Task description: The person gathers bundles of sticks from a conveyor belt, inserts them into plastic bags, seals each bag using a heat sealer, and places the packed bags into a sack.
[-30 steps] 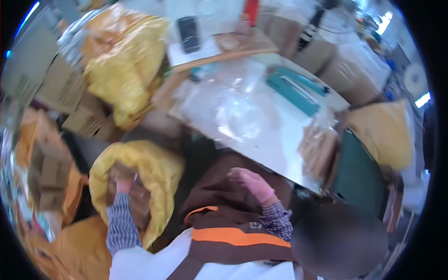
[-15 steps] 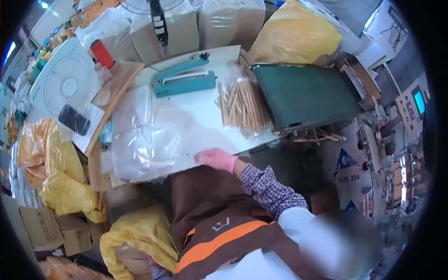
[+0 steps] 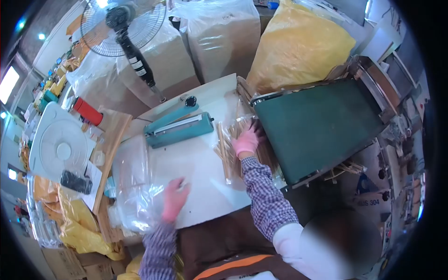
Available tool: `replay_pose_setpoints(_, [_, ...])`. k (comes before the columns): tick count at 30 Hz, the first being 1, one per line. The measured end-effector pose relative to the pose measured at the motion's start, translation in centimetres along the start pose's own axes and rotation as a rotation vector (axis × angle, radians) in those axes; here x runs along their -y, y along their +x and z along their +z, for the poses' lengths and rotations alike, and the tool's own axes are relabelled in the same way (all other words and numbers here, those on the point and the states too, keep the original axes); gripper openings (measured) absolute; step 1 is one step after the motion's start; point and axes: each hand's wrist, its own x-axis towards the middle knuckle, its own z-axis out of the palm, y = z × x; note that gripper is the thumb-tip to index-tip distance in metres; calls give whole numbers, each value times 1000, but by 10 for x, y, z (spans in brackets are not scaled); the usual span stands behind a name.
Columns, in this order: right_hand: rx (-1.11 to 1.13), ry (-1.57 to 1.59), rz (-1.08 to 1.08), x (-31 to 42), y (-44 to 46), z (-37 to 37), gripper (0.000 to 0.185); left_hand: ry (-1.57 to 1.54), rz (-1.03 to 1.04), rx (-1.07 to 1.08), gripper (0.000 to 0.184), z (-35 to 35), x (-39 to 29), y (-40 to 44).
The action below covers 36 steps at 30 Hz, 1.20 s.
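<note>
My right hand (image 3: 246, 141), in a pink glove, reaches over a pile of thin wooden sticks (image 3: 226, 161) in clear plastic. Its fingers stretch over the upper part of the pile; their tips are dark and hard to make out. Above the near left part of the white tabletop (image 3: 210, 196) is my left hand (image 3: 176, 198), also pink-gloved, thumb and fingers apart, nothing visible between them. Just left of it lie clear plastic bags (image 3: 135, 203). A teal hand-lever bag sealer (image 3: 182, 130) stands towards the back of the table.
A green conveyor belt (image 3: 322, 126) adjoins the table's right side. On the left, a wooden ledge (image 3: 109, 163) carries a phone (image 3: 76, 182) and a red flask (image 3: 87, 111), beside a white fan (image 3: 63, 149). A standing fan (image 3: 123, 28) and a big yellow bag (image 3: 298, 46) are behind.
My right hand has moved from the table's front edge forward onto the sticks. My left hand has risen from beside the yellow bag below to above the tabletop. The view has shifted.
</note>
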Motion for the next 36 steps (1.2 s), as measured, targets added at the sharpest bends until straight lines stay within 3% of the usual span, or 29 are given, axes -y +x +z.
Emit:
replay_pose_setpoints(2, [107, 135, 41, -23, 10, 1, 104, 132, 21, 92, 53, 74, -6, 68])
replay_pose_setpoints(4, [158, 345, 40, -52, -9, -15, 104, 142, 4, 116, 56, 137, -7, 116])
replay_pose_setpoints(6, [157, 340, 11, -95, -6, 13, 105, -133, -189, 286, 63, 175, -36, 134])
replay_pose_setpoints(9, [267, 254, 11, -80, -4, -4, 105, -71, -215, 59, 67, 214, -87, 122])
replay_pose_setpoints(10, [326, 207, 21, -74, -12, -15, 105, -131, -263, 80, 68, 221, -85, 121])
replay_pose_setpoints(11, [218, 287, -101, -92, -2, 34, 100, -193, -306, 94, 69, 226, -84, 124])
replay_pose_setpoints(12, [312, 389, -123, -90, -15, 21, 99, -254, -347, 104, 70, 228, -83, 122])
replay_pose_setpoints(14, [512, 590, -162, -78, -53, -14, 98, -485, -290, 144, 64, 205, -69, 89])
replay_pose_setpoints(16, [469, 917, -393, -97, -106, 1, 83, -735, -298, 260, 57, 159, -68, 27])
replay_pose_setpoints(18, [552, 1242, -249, -123, -168, 20, 70, -898, -272, 362, 53, 111, -66, -50])
replay_pose_setpoints(20, [620, 1279, -17, -146, -220, 20, 63, -886, -302, 373, 55, 96, -39, -130])
replay_pose_setpoints(21, [679, 1247, -55, -148, -233, 28, 64, -774, -367, 461, 58, 87, -29, -158])
replay_pose_setpoints(22, [737, 1213, -86, -151, -246, 39, 65, -991, -314, 489, 59, 87, -25, -177])
replay_pose_setpoints(24, [790, 1187, -180, -136, -268, 32, 67, -895, -356, 488, 67, 98, -12, -187])
replay_pose_setpoints(26, [776, 1194, -329, -102, -250, 9, 70, -852, -171, 387, 68, 89, -8, -162])
replay_pose_setpoints(28, [745, 1333, -425, -59, -239, -56, 82, -913, 55, 211, 78, 45, -57, -124])
replay_pose_setpoints(31, [639, 1227, -770, -34, -216, -84, 102, -429, 394, 301, 88, -7, -73, -73])
replay_pose_setpoints(33, [451, 855, -1092, -29, -190, -76, 114, -363, 540, 320, 93, 6, -46, -49])
replay_pose_setpoints(36, [598, 1167, -1078, -14, -170, -57, 126, -710, 271, 527, 100, -12, -64, -32])
